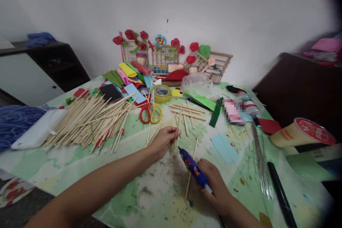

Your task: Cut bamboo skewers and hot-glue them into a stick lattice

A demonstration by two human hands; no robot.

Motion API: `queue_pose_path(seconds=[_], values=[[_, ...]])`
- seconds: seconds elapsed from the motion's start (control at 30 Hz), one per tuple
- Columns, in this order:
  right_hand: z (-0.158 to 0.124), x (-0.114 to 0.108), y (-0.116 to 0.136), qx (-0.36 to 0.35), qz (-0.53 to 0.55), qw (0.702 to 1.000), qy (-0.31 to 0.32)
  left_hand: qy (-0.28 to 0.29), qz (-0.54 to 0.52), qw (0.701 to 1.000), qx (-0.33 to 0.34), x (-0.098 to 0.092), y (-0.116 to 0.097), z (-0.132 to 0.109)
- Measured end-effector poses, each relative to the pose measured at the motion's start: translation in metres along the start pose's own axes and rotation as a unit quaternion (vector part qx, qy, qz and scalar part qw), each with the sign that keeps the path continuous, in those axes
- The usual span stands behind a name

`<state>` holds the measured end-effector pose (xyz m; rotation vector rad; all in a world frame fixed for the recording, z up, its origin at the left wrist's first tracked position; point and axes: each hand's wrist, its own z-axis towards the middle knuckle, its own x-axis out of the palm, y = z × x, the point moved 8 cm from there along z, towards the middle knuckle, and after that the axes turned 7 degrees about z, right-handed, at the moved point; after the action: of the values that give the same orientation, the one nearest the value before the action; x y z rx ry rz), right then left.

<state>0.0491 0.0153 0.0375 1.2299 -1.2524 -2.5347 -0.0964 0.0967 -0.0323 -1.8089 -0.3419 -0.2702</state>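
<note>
My left hand (165, 141) is closed in a pinch around a thin wooden stick (180, 121) held upright over the table. In my right hand (213, 183) is a blue hot glue gun (193, 166), its dark nozzle pointing up and left close to the lower end of that stick. A few loose sticks lie beneath and beside the glue gun, partly covered by it. Just beyond my left hand, several sticks (188, 111) lie crossed over one another. Scissors (151, 112) with one red and one yellow handle rest behind my left hand.
A big heap of wooden sticks (88, 123) spreads on the left. Behind are a tape roll (169, 94), coloured paper (128, 70) and stick frames with paper flowers (162, 57). A cup (291, 134), thin wires (260, 164) and a black rod (280, 192) lie right.
</note>
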Motion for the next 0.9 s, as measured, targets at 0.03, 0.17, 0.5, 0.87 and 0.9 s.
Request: queue_pose_path(seconds=[0.03, 0.17, 0.5, 0.87, 0.9], values=[[0.000, 0.001, 0.000, -0.001, 0.001, 1.000, 0.001, 0.000, 0.000, 1.000, 0.000, 0.000, 0.000, 0.000], [0.001, 0.003, -0.001, 0.005, 0.004, 1.000, 0.013, -0.006, -0.001, 1.000, 0.001, -0.001, 0.000, 0.000], [0.001, 0.004, 0.002, -0.006, 0.009, 1.000, 0.017, -0.014, 0.001, 1.000, 0.016, -0.004, -0.003, 0.002], [-0.001, 0.012, -0.004, 0.013, -0.004, 0.998, 0.054, -0.019, -0.007, 0.999, 0.030, -0.010, -0.004, 0.008], [-0.001, 0.012, -0.004, 0.014, -0.006, 0.998, 0.055, -0.020, -0.009, 0.999, 0.030, -0.010, -0.004, 0.008]])
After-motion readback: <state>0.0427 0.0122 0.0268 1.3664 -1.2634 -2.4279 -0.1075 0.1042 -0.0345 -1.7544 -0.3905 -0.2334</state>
